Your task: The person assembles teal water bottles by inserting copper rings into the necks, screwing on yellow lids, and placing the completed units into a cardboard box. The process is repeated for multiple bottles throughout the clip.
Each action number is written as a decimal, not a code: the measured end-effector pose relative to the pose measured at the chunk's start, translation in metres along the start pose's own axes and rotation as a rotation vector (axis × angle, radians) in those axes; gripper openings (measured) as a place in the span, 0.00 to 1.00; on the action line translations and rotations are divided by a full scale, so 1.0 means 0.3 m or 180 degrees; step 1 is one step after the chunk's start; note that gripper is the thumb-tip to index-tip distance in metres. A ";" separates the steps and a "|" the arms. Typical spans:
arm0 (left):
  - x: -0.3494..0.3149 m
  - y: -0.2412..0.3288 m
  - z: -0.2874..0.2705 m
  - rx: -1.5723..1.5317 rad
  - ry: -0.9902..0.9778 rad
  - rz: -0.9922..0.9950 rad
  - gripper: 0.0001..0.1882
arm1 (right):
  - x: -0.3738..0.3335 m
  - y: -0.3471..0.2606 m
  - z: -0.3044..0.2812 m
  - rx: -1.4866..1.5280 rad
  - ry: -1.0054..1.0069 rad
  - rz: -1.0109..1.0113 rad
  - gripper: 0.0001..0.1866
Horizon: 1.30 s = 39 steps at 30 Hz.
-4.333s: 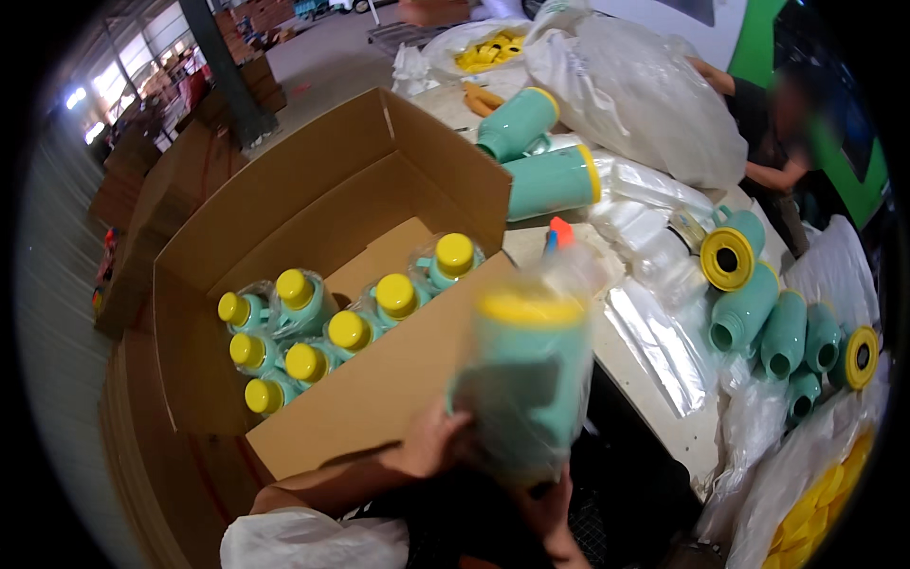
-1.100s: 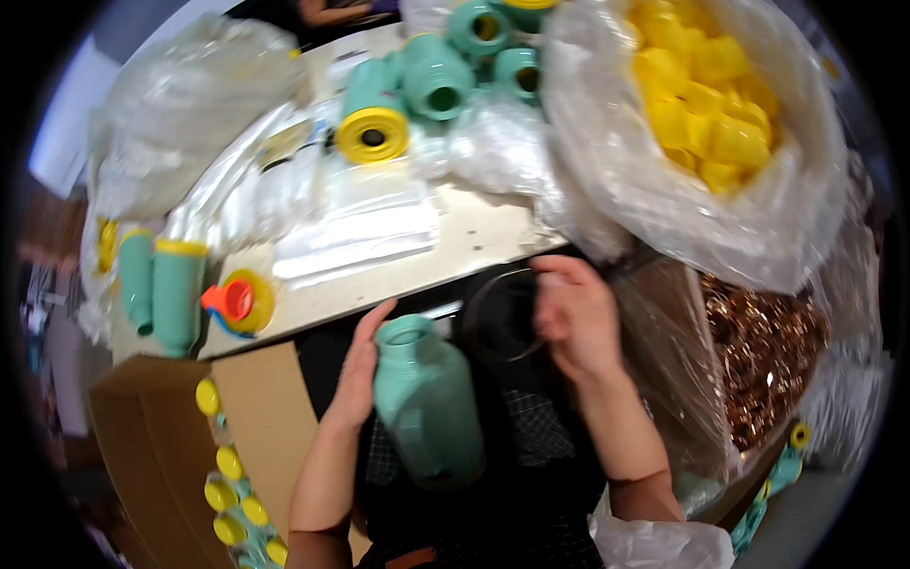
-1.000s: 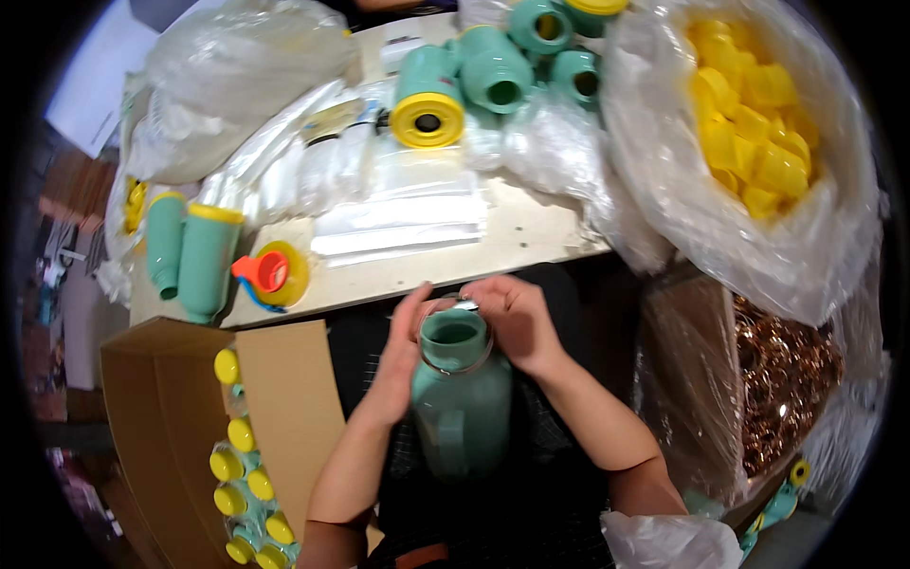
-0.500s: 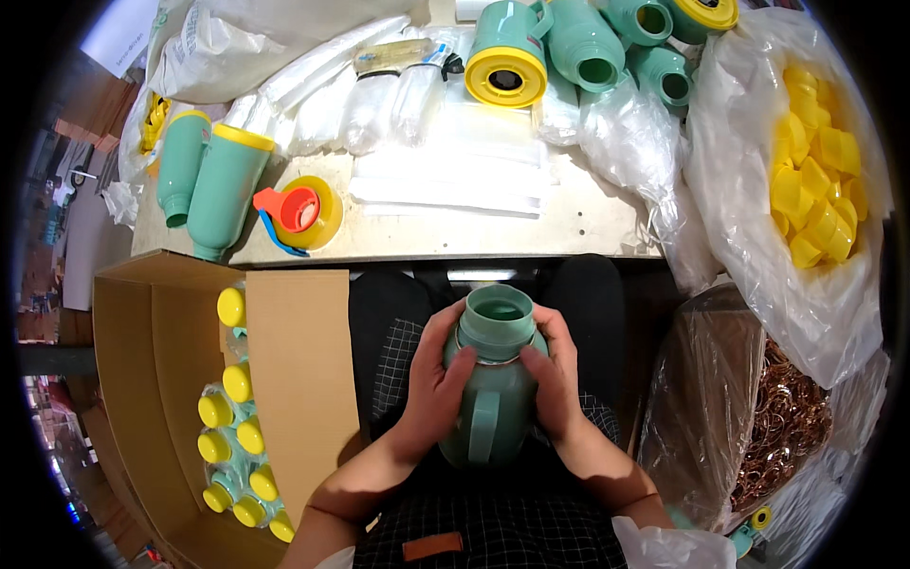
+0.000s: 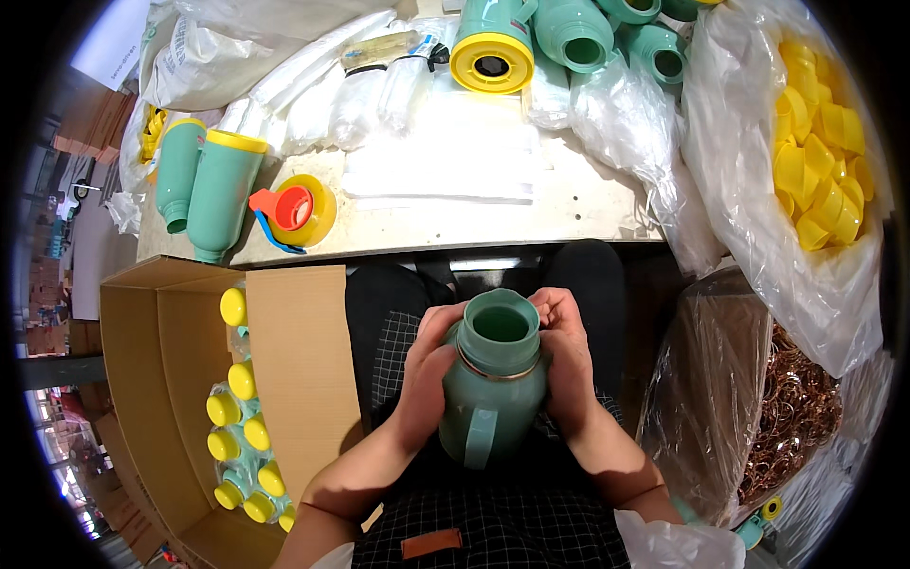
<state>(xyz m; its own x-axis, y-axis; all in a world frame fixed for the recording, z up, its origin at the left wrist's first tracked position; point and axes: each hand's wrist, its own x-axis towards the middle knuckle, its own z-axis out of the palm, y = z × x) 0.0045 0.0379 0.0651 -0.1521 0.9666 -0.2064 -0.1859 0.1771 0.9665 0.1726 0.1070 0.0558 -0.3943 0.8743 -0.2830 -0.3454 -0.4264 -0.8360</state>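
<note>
A green vacuum flask body (image 5: 493,403) stands in my lap, its open mouth facing up and its handle toward me. A thin copper-coloured ring (image 5: 497,376) circles the base of its neck. My left hand (image 5: 424,375) is wrapped round the flask's left side, fingers reaching behind the neck. On the other side my right hand (image 5: 567,356) holds the flask, its fingers curled close to the neck. Some of the fingertips behind the flask are hidden.
An open cardboard box (image 5: 299,356) at left holds several yellow-capped flasks (image 5: 223,410). Green flasks (image 5: 226,194) and a tape roll (image 5: 320,211) lie on the table (image 5: 427,228). At right are a bag of yellow parts (image 5: 825,161) and a heap of copper-coloured rings (image 5: 791,408).
My thumbs have come off the ring at the neck and moved outward to the flask's sides. The right fingers have drawn up beside the mouth. The view has shifted slightly.
</note>
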 end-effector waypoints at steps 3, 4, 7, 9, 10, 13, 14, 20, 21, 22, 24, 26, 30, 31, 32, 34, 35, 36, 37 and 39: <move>-0.023 0.014 0.007 0.0481 0.0033 0.0368 0.28 | -0.028 0.005 0.007 -0.0076 0.0008 -0.0059 0.19; -0.026 0.017 0.013 0.0520 0.0032 0.0480 0.29 | -0.040 -0.010 0.015 -0.0098 0.0026 -0.0041 0.20; -0.034 0.018 0.006 0.0239 0.0008 0.0310 0.32 | -0.078 -0.038 0.047 -0.0459 -0.0022 -0.0260 0.22; -0.037 0.023 0.003 -0.0041 -0.0024 0.0115 0.33 | -0.084 -0.038 0.054 -0.0613 -0.0104 -0.0460 0.23; -0.040 0.030 0.005 -0.0163 -0.0048 0.0053 0.33 | -0.084 -0.037 0.054 -0.0597 -0.0143 -0.0535 0.23; -0.049 0.049 0.019 -0.0604 0.0064 -0.0201 0.32 | -0.084 -0.028 0.044 -0.0495 -0.0103 -0.0342 0.24; -0.049 0.050 0.022 -0.0763 0.0122 -0.0297 0.31 | -0.082 -0.021 0.034 -0.0453 -0.0055 -0.0213 0.24; -0.027 0.064 -0.018 -0.0560 -0.0151 -0.0535 0.23 | -0.031 -0.060 0.009 -0.0056 -0.0409 0.0521 0.18; -0.021 0.073 -0.036 -0.0649 -0.0057 -0.0725 0.18 | -0.007 -0.049 0.032 -0.0260 -0.0489 0.0532 0.14; -0.024 0.096 -0.027 0.0297 -0.0290 -0.0651 0.14 | -0.032 -0.096 0.040 -0.0774 -0.0509 0.0162 0.11; 0.023 0.058 -0.021 0.0419 -0.0923 -0.0143 0.12 | -0.016 -0.066 0.006 -0.0386 -0.0565 0.0400 0.06; 0.038 0.048 -0.010 -0.0905 -0.1110 -0.0635 0.11 | -0.033 -0.095 0.028 -0.0143 -0.0290 0.0835 0.06; 0.142 -0.133 -0.033 -0.0944 -0.0672 -0.0409 0.10 | 0.046 0.024 -0.075 -0.0283 -0.0042 -0.0269 0.17; 0.170 -0.168 -0.028 -0.0946 -0.0390 -0.0395 0.11 | 0.032 -0.035 -0.011 -0.0738 -0.0100 -0.0610 0.27; 0.179 -0.191 -0.015 -0.1100 -0.0264 -0.0137 0.11 | 0.024 -0.083 0.005 -0.1184 -0.0330 -0.0729 0.31; 0.126 -0.111 0.028 -0.0708 0.0615 0.0301 0.13 | 0.004 -0.132 0.029 -0.2007 -0.0687 -0.0896 0.41; 0.101 -0.098 0.016 0.0386 0.1284 0.0880 0.14 | 0.012 -0.134 -0.012 -0.1808 -0.0410 -0.1221 0.39; 0.076 -0.103 0.009 0.1469 0.1923 0.1477 0.15 | 0.024 -0.139 -0.064 -0.1601 -0.0106 -0.1571 0.39; 0.049 -0.153 -0.009 0.1554 0.2294 0.1280 0.19 | 0.003 -0.197 -0.028 -0.1811 -0.0039 -0.2183 0.31; -0.022 -0.216 -0.013 0.0540 0.1623 0.0233 0.16 | -0.096 -0.258 0.029 -0.2560 0.0487 -0.2945 0.35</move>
<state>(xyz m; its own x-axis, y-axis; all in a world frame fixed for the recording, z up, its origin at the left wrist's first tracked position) 0.0138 0.0194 0.0031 -0.6184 0.7724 -0.1448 -0.0042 0.1810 0.9835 0.2033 0.1129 0.1328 -0.1578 0.8122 0.5616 0.2018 0.5833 -0.7868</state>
